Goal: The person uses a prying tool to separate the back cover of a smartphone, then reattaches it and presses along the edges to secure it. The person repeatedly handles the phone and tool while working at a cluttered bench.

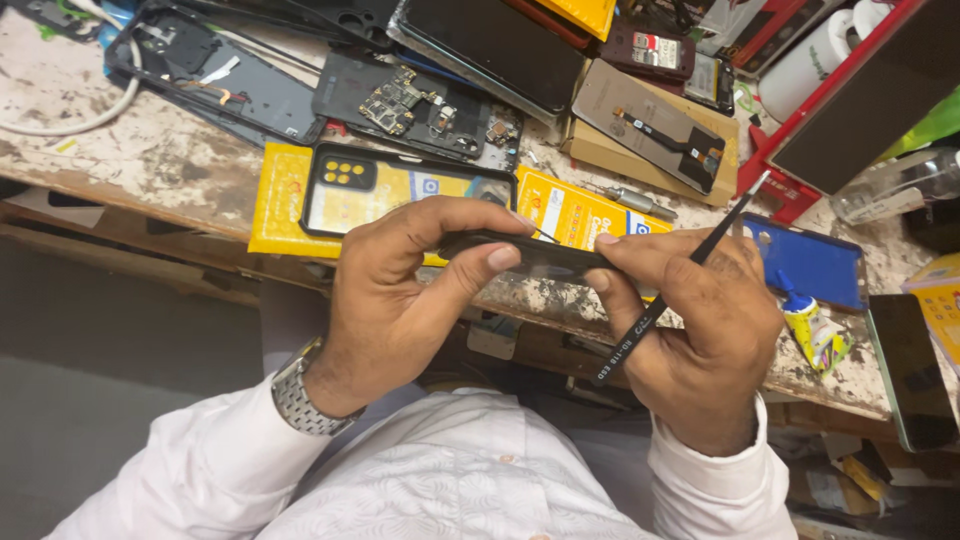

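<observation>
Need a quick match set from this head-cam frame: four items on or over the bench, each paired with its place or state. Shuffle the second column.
Things:
1. slim black phone body
2. long black tweezers
3. silver metal wristwatch
4. small yellow glue bottle with blue nozzle

Places or states:
A. lying on the worn bench, right of the right hand
B. worn on the left wrist
C. held edge-on between both hands
D. tucked in the right hand, tip pointing up and away

Pairs: 1-C, 2-D, 3-B, 4-A. The left hand grips the phone body's left end.
</observation>
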